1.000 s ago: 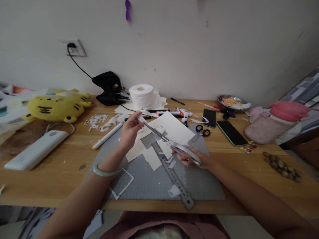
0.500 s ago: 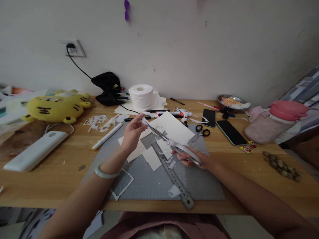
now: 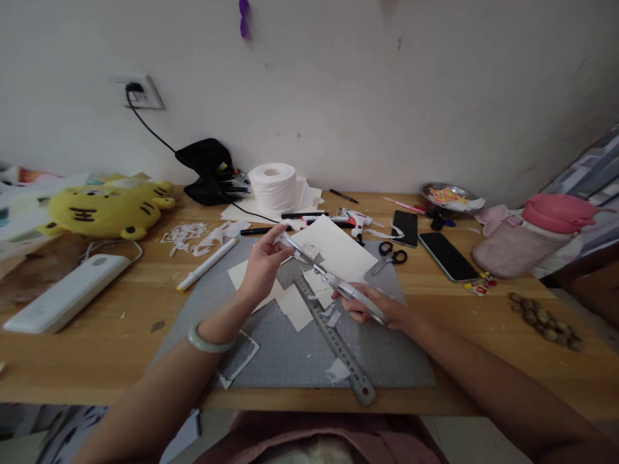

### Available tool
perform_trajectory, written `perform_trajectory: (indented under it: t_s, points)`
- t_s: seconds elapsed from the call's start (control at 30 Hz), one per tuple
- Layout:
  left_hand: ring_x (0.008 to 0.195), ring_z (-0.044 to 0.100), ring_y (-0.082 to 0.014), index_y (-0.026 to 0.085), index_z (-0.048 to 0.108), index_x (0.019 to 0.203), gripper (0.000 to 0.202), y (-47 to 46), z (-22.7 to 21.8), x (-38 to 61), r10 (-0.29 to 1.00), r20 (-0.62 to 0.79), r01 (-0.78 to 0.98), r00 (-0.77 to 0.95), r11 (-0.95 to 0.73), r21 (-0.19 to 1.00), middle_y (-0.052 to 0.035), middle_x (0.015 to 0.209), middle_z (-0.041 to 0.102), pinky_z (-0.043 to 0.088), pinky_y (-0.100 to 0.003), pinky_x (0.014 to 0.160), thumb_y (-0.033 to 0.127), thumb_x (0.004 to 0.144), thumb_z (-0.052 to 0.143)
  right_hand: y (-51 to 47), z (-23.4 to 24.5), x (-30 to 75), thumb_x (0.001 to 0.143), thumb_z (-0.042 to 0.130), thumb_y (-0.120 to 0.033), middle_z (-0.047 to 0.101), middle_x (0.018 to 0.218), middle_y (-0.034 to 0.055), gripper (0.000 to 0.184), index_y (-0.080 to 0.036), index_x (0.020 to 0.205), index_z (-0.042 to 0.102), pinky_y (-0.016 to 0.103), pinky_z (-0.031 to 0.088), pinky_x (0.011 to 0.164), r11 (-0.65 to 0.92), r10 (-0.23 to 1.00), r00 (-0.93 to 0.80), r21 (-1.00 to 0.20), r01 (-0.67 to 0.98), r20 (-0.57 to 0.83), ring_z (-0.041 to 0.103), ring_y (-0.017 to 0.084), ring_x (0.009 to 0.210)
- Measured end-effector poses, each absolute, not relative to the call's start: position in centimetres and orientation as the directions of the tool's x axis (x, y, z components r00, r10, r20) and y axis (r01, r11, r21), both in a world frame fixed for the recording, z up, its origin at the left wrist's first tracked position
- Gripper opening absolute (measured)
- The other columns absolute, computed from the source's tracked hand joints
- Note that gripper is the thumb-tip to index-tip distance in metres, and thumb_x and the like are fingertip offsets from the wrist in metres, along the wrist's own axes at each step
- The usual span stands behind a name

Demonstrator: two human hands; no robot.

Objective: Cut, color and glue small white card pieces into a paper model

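Note:
My right hand [image 3: 372, 308] grips the handles of long grey scissors [image 3: 333, 279], held above a grey cutting mat [image 3: 300, 348]. The blades point up and left. My left hand [image 3: 264, 261], with a pale green bangle on the wrist, pinches at the blade tips, perhaps on a small white scrap I cannot make out. Under the hands lie white paper pieces [image 3: 296, 307], a larger white sheet [image 3: 338, 248] and a steel ruler [image 3: 338, 341].
A white marker [image 3: 207, 264], paper scraps [image 3: 186, 235], a yellow plush tiger [image 3: 104, 209] and a white power bank [image 3: 68, 293] lie left. Behind are a toilet roll [image 3: 275, 187], black pen case [image 3: 207, 171], glue gun [image 3: 355, 220]. Small black scissors [image 3: 389, 254], two phones [image 3: 447, 256] and a pink bottle [image 3: 532, 241] sit right.
My left hand and the scissor tips have shifted slightly right and down toward the mat. The right hand has barely moved.

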State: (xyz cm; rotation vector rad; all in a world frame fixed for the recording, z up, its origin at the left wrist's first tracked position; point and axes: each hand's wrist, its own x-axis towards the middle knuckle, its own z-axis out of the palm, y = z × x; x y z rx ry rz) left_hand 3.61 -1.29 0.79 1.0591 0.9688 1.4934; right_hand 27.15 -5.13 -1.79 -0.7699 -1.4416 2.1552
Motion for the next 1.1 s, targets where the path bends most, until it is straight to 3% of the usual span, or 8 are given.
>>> perform_trajectory:
  t_s: [0.27,0.7,0.87,1.1]
  points:
    - [0.059,0.051,-0.0113,0.017,0.059,0.120,0.064,-1.4,0.9,3.6,0.985,0.155,-0.249,-0.077,-0.170,0.953,0.0044,0.059,0.056,0.043,-0.026,0.063,0.017,0.058,0.072,-5.3,-1.4,26.9,0.078,0.065,-0.046,0.030,0.055,-0.0104,0.032,-0.018,0.092,0.055,0.020,0.013,0.036,-0.339,0.639,-0.738,-0.941,-0.017,-0.217,0.021,0.004,0.039]
    - [0.058,0.049,-0.0101,0.017,0.058,0.122,0.066,-1.4,0.6,3.6,0.984,0.164,-0.281,-0.075,-0.179,0.943,0.0046,0.060,0.056,0.042,-0.025,0.061,0.015,0.058,0.072,-5.5,-1.8,27.0,0.077,0.065,-0.048,0.031,0.055,-0.0107,0.035,-0.018,0.092,0.053,0.018,0.014,0.037,-0.284,0.671,-0.714,-0.959,0.005,-0.202,0.024,0.003,0.040]
    - [0.057,0.048,-0.0109,0.019,0.059,0.122,0.064,-1.2,0.5,3.4,0.980,0.188,-0.242,-0.071,-0.200,0.949,0.0040,0.060,0.054,0.043,-0.027,0.061,0.014,0.059,0.071,-5.2,-2.2,27.0,0.079,0.062,-0.044,0.035,0.056,-0.0097,0.031,-0.017,0.093,0.055,0.019,0.014,0.035,-0.346,0.661,-0.712,-0.938,-0.007,-0.239,0.026,0.003,0.038]
    - [0.057,0.046,-0.0113,0.023,0.062,0.116,0.059,-0.3,0.3,2.3,0.946,0.278,-0.184,-0.167,-0.307,0.934,0.0031,0.065,0.053,0.042,-0.026,0.059,0.014,0.058,0.070,-5.1,-1.3,27.6,0.068,0.070,-0.057,0.039,0.064,-0.0079,0.053,-0.017,0.100,0.056,0.018,0.012,0.037,-0.422,0.608,-0.771,-0.900,-0.110,-0.191,0.025,0.002,0.042]
